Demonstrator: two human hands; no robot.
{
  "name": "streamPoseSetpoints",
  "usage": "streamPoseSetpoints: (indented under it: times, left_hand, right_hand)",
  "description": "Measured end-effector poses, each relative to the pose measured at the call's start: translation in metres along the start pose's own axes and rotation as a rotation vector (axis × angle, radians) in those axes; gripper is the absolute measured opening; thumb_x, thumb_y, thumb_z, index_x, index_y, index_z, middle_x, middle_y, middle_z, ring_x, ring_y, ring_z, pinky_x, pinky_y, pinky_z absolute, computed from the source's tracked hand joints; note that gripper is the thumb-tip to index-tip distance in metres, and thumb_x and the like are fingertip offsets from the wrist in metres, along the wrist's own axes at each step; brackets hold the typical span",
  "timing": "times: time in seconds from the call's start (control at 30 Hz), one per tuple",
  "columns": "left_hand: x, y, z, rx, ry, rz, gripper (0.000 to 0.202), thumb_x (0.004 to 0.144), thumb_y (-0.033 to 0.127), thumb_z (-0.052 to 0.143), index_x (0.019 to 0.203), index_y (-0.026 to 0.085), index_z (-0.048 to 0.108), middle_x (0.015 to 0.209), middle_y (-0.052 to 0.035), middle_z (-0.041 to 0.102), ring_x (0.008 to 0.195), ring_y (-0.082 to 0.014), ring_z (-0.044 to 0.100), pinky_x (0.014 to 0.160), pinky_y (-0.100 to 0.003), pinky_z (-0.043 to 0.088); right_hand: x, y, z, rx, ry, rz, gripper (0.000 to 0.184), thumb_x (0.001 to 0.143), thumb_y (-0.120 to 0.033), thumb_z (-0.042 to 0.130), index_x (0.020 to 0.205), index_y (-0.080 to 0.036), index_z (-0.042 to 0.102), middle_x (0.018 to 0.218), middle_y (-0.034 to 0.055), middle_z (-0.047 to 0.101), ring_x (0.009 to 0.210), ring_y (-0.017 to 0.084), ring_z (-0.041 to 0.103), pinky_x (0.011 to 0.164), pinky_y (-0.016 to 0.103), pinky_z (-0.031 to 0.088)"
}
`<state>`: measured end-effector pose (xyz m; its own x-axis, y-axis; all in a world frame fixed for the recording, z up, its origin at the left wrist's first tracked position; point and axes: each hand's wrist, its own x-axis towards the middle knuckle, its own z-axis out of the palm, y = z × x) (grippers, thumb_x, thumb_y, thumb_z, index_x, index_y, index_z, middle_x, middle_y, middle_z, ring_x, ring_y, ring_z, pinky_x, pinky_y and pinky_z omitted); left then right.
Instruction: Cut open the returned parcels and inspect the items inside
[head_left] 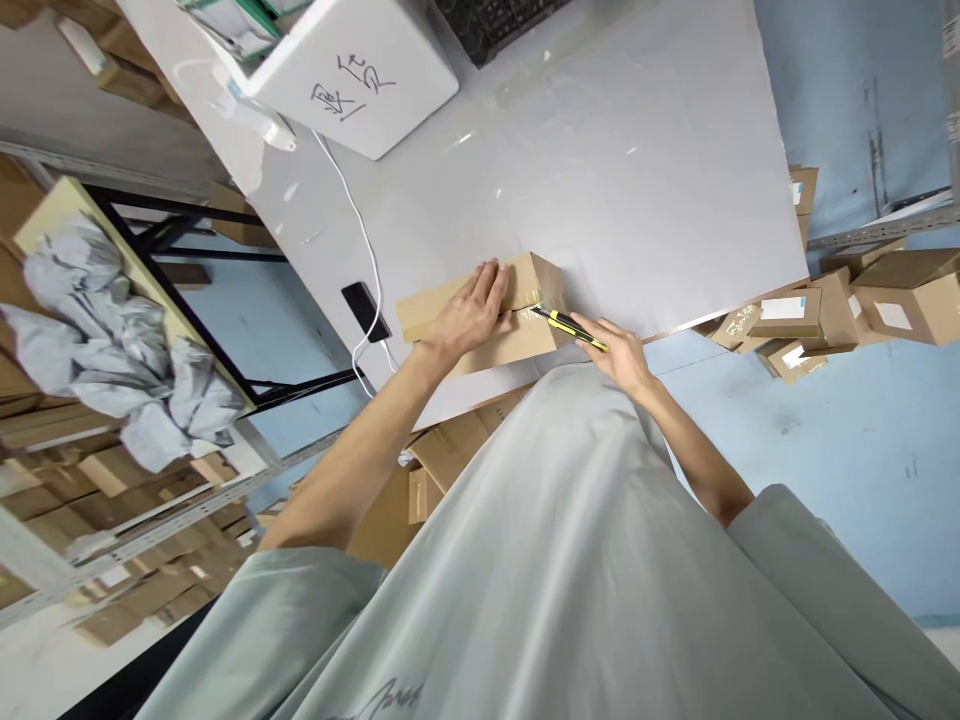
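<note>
A closed cardboard box [517, 342] lies at the near edge of the grey-white table [630, 190]. My left hand [474, 308] rests flat on its top, fingers stretched out across the cardboard. In my right hand [619, 355] is a yellow and black utility knife [566, 325], gripped by its handle. The knife's tip meets the box's top seam near the right end, where clear tape shows. How deep the blade sits, I cannot tell.
A white bin [367, 80] with handwriting stands at the back left, beside a black crate [495, 25]. A black phone [365, 310] and white cable [352, 200] lie left of the box. Cartons [795, 315] are piled right, below the table; shelves [150, 545] hold boxes at left.
</note>
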<state>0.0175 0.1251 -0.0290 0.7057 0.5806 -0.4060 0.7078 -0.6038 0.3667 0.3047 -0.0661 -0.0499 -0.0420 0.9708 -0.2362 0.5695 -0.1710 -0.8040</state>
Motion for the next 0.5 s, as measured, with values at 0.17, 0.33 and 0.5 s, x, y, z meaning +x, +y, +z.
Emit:
streamPoseSetpoints:
  times: [0.17,0.33,0.5]
  left_hand:
    - [0.0,-0.001,0.003,-0.018,0.022,0.004,0.086,0.109,0.039,0.052,0.183,0.001,0.034,0.188,-0.0324,0.036,0.179,-0.0466,0.031,0.145,-0.071,0.032]
    - [-0.002,0.003,0.004,-0.033,0.02,0.006,0.085,0.112,0.045,0.048,0.182,-0.002,0.034,0.188,-0.0346,0.034,0.18,-0.0475,0.028,0.145,-0.072,0.03]
    - [-0.002,0.007,0.003,-0.068,0.031,-0.006,0.086,0.111,0.047,0.051,0.181,0.0,0.038,0.186,-0.0345,0.037,0.181,-0.0465,0.027,0.145,-0.072,0.03]
  right_hand:
    - [0.002,0.005,-0.017,-0.341,-0.053,-0.147,0.075,0.109,-0.008,0.058,0.175,-0.043,0.059,0.145,0.0048,0.08,0.112,0.024,0.076,0.091,0.034,0.063]
    - [0.022,-0.005,-0.036,-0.568,-0.154,-0.283,0.076,0.109,-0.006,0.058,0.176,-0.041,0.056,0.152,0.0102,0.076,0.117,0.03,0.071,0.095,0.042,0.059]
    - [0.048,-0.022,-0.057,-0.647,-0.232,-0.391,0.062,0.114,-0.013,0.057,0.172,-0.034,0.059,0.144,0.0151,0.079,0.117,0.032,0.071,0.094,0.045,0.055]
